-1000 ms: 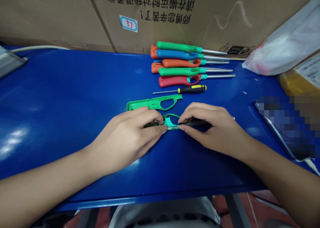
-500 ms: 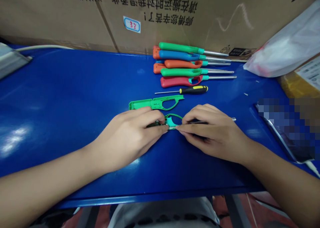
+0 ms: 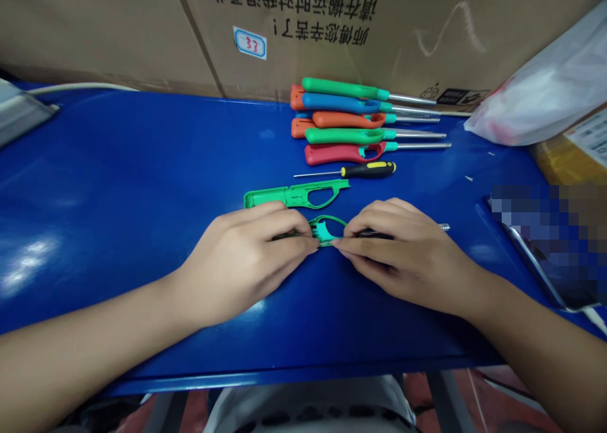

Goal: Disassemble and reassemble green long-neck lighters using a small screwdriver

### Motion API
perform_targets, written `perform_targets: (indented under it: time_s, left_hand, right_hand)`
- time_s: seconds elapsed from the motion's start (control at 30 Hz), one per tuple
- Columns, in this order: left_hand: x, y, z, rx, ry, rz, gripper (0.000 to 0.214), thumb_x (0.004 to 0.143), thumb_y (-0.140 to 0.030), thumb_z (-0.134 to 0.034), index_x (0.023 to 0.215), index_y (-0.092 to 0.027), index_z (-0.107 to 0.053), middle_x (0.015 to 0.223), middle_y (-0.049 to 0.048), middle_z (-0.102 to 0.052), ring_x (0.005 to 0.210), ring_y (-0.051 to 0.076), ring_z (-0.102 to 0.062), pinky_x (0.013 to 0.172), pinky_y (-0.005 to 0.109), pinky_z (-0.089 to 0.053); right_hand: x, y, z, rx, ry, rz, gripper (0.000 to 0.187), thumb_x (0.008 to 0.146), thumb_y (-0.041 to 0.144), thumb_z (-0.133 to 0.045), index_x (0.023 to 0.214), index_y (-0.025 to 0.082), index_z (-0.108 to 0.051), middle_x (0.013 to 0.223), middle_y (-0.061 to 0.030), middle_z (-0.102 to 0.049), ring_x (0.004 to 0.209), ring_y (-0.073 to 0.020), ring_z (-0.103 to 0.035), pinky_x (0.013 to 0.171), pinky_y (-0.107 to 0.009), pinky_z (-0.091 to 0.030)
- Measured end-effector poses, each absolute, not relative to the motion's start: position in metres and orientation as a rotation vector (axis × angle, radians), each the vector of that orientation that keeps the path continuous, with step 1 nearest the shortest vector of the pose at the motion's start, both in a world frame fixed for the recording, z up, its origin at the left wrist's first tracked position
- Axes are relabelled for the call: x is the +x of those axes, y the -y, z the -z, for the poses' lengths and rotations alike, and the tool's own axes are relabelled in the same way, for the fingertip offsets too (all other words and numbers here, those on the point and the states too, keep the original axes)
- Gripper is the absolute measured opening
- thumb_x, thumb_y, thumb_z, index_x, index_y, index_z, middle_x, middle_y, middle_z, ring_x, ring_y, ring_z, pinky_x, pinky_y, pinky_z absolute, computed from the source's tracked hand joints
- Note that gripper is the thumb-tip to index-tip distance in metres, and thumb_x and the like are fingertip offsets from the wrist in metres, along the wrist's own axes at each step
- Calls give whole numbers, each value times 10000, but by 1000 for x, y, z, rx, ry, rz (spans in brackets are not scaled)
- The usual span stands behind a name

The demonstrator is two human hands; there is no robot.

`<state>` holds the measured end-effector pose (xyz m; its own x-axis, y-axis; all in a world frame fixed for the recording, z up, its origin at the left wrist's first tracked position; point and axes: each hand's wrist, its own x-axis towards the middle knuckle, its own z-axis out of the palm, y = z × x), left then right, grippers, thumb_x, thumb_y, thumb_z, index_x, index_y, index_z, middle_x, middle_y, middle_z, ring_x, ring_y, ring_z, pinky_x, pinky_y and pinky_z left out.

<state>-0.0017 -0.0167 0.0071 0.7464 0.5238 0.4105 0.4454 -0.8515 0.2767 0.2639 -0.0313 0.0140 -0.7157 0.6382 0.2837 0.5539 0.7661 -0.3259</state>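
Between my hands lies an opened green lighter (image 3: 327, 219), a long-nosed kind, with a turquoise trigger (image 3: 323, 232) showing in its guard. My left hand (image 3: 251, 250) is closed on its handle end, fingertips pinching beside the trigger. From the other side my right hand (image 3: 398, 243) closes on the nozzle end, thumb and forefinger tips close to the trigger. A metal tip (image 3: 444, 227) sticks out past the right knuckles. The inner parts are mostly covered by my fingers. Just beyond my left hand rests the loose green half shell (image 3: 289, 196), hollow side up.
A screwdriver (image 3: 367, 170) lies behind the half shell. Farther back, several coloured long lighters (image 3: 346, 136) are stacked against a cardboard box (image 3: 156, 41). At right are a phone (image 3: 535, 256) with a cable and a white plastic bag (image 3: 545, 79). The blue table (image 3: 303, 332) ends near my body.
Both hands stay in nearly the same place on the lighter. The fingertips shift slightly around the trigger, and the metal piece seen between them earlier is now less visible.
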Motion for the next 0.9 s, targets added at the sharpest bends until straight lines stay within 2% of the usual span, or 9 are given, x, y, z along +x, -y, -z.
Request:
perform_targets:
  time_s: [0.37, 0.57, 0.9]
  left_hand:
    - [-1, 16, -6, 2756, -764, -725, 148, 981, -201, -646, 1094, -206, -742, 1020, 47, -738, 894, 192, -683, 783, 324, -547]
    - [-1, 15, -5, 2744, -763, -736, 144, 987, -201, -639, 1090, -199, -740, 1014, 47, -739, 902, 188, -684, 800, 321, -548]
    - [0, 15, -4, 2751, -743, -751, 153, 970, -194, -669, 1106, -188, -737, 1032, 42, -755, 907, 196, -693, 804, 339, -567]
  right_hand:
    - [260, 34, -15, -873, 2607, -190, 165, 992, 175, -593, 1050, 166, -747, 1016, -68, -727, 895, -189, -605, 760, -362, -419]
    - [259, 34, -15, -857, 2599, -111, 168, 992, 168, -600, 998, 165, -768, 993, -65, -748, 888, -196, -630, 766, -364, -436]
    - [259, 35, -13, -876, 2612, -152, 153, 991, 179, -599, 1043, 158, -741, 1000, -65, -724, 900, -197, -615, 749, -368, -436]
